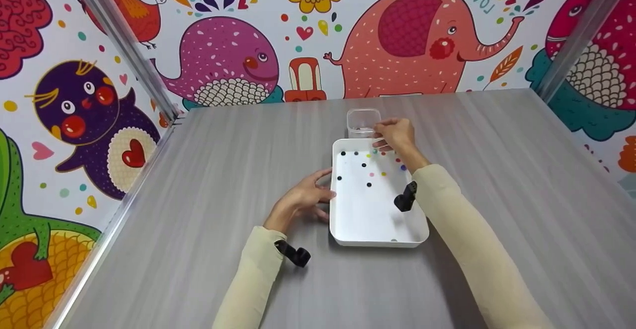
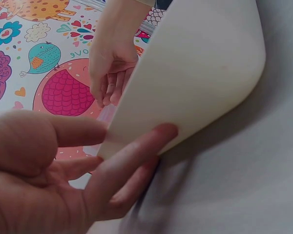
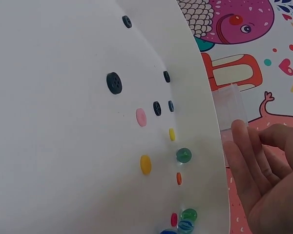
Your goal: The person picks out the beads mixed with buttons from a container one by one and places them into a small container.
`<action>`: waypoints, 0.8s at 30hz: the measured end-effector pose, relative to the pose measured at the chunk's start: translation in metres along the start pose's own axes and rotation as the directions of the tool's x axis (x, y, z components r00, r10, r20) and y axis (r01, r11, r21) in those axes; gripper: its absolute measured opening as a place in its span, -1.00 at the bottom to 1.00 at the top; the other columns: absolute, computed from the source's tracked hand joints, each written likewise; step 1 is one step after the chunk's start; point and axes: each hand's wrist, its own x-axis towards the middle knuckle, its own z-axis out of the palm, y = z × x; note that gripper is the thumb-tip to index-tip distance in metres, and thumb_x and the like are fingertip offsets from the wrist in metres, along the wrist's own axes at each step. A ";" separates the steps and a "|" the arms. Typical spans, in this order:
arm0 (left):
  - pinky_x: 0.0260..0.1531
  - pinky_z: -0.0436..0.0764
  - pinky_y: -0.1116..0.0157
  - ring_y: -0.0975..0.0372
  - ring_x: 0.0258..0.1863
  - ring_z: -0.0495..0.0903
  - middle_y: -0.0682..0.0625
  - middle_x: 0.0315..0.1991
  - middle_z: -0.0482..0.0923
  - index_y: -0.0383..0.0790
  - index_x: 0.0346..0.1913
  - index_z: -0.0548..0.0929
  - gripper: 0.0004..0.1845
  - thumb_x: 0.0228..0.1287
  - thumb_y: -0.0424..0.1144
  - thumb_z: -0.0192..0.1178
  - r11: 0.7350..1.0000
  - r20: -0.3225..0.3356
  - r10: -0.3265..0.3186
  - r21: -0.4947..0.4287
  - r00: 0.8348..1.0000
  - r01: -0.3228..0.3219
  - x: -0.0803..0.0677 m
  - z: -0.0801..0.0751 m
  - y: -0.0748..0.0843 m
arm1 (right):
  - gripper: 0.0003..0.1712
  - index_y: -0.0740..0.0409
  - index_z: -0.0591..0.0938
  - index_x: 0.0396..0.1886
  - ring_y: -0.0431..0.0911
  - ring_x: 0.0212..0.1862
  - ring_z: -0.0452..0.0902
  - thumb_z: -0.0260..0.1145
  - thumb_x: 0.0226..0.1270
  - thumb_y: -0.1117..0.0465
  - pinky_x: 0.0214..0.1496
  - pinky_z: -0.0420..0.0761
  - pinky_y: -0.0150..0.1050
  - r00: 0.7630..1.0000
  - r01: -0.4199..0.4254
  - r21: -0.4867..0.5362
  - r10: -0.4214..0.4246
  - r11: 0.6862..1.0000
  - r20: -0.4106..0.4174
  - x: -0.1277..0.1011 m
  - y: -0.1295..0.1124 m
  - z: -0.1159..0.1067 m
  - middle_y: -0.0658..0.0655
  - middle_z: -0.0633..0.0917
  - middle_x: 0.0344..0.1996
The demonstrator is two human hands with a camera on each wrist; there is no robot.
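Note:
A white rectangular tray (image 1: pixel 377 214) lies on the table, holding scattered buttons and glass marbles. On the tray's left wall rests my left hand (image 1: pixel 305 195); the left wrist view shows its fingers (image 2: pixel 136 151) touching the outer side and rim. Past the far rim, my right hand (image 1: pixel 397 135) is at a small clear plastic container (image 1: pixel 364 115), fingertips over its near right part. Its fingers (image 3: pixel 244 161) look loosely bent in the right wrist view, with no item visible in them. A few small pieces sit in the container. Among those in the tray are a black button (image 3: pixel 114 83) and a green marble (image 3: pixel 184 155).
The grey wood-grain table (image 1: pixel 238 170) extends around the tray. Printed cartoon panels stand behind and at both sides, joined by metal corner posts (image 1: pixel 124 41). One marble (image 1: pixel 394 240) lies at the tray's near end. A small black camera is on each sleeve.

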 end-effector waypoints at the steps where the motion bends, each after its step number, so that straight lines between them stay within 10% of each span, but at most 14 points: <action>1: -0.58 0.79 0.20 0.02 -0.06 0.71 -0.31 0.15 0.54 -0.01 0.58 0.14 -0.20 0.36 -0.51 0.13 1.000 0.000 0.000 -0.001 1.000 0.000 0.000 0.000 0.000 | -0.64 0.26 0.65 0.10 -0.23 -0.59 0.69 0.29 0.44 0.14 -0.42 0.79 -0.31 1.000 0.001 -0.001 -0.001 1.000 0.001 0.000 0.000 -0.001 0.21 0.77 -0.25; 9: -0.55 0.80 0.18 -0.01 0.01 0.69 -0.33 0.25 0.48 0.01 0.59 0.12 -0.18 0.35 -0.51 0.14 1.000 -0.003 -0.011 0.010 1.000 0.011 0.000 0.000 0.000 | -0.65 0.28 0.65 0.07 -0.19 -0.55 0.72 0.29 0.44 0.14 -0.17 0.82 -0.08 1.000 0.014 0.007 -0.014 1.000 0.004 -0.008 0.003 -0.006 0.09 0.74 -0.39; 24: -0.53 0.81 0.19 -0.04 0.03 0.69 -0.35 0.24 0.48 -0.01 0.59 0.09 -0.19 0.38 -0.49 0.13 1.000 0.001 -0.005 0.014 1.000 0.005 0.001 -0.001 -0.001 | -0.63 0.27 0.64 0.05 -0.17 -0.47 0.75 0.30 0.43 0.10 -0.40 0.80 -0.31 0.999 -0.024 -0.054 0.025 0.998 0.028 -0.019 0.015 -0.004 0.24 0.77 -0.19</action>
